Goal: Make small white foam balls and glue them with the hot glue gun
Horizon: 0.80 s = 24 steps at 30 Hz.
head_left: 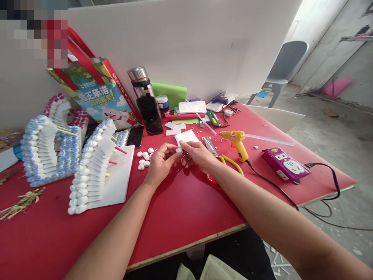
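Above the red table, the fingertips of my left hand and my right hand meet, both closed around a small white piece. Fingers cover most of it, so its exact shape is hidden. Several small white rounded pieces lie just left of my left hand. Behind the fingers is a flat white card. Scissors with yellow and red handles lie partly under my right forearm. To the left stands a curved white structure edged with white rounded pieces, on a white board.
A yellow glue gun with a glue stick in it stands right, its cord running near a purple power box. At the back are a phone, a thermos, a green cutter and a printed bag. Blue-edged structures stand left.
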Tool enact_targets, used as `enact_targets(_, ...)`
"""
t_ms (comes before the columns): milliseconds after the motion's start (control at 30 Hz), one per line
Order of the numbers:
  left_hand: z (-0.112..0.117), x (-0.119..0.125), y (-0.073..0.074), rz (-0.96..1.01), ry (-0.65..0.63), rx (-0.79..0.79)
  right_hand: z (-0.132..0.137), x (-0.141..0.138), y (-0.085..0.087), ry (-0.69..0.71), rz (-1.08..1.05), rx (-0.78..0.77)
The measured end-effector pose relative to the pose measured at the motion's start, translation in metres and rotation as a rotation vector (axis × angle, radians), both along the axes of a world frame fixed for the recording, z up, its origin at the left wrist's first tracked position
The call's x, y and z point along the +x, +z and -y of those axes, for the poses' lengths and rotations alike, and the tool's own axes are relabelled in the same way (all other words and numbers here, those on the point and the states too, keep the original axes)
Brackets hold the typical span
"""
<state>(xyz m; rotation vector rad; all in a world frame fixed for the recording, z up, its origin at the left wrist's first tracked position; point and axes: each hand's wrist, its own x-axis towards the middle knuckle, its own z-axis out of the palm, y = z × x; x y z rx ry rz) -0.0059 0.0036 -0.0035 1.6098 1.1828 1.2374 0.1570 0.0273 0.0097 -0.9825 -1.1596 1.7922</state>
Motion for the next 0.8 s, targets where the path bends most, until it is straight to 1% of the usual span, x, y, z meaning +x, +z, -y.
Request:
enact_targets(133, -0.001, -0.001, -0.002, -0.008, -0.002, -0.014, -0.002, 0.001, -0.006, 0.011, -0.032, 0.046)
enact_targets(333, -0.001, -0.003, -0.002, 0.028, -0.027, -0.032, -0.007, 0.004, -0.012, 0.044, -0.087, 0.043)
enact_targets(467, -0.001, -0.004, -0.002, 0.004, -0.027, -0.027, -0.007, 0.003, -0.01, 0.037, -0.061, 0.061)
enact_targets(633, -0.003, -0.004, -0.005, 0.019, -0.028, -0.016, -0.004, 0.002, -0.005, 0.015, -0.006, 0.1)
enact_targets(800, -0.005, -0.005, -0.009, 0.03, 0.008, 0.005, -0.003, 0.003, -0.003, 0.065, 0.067, 0.103)
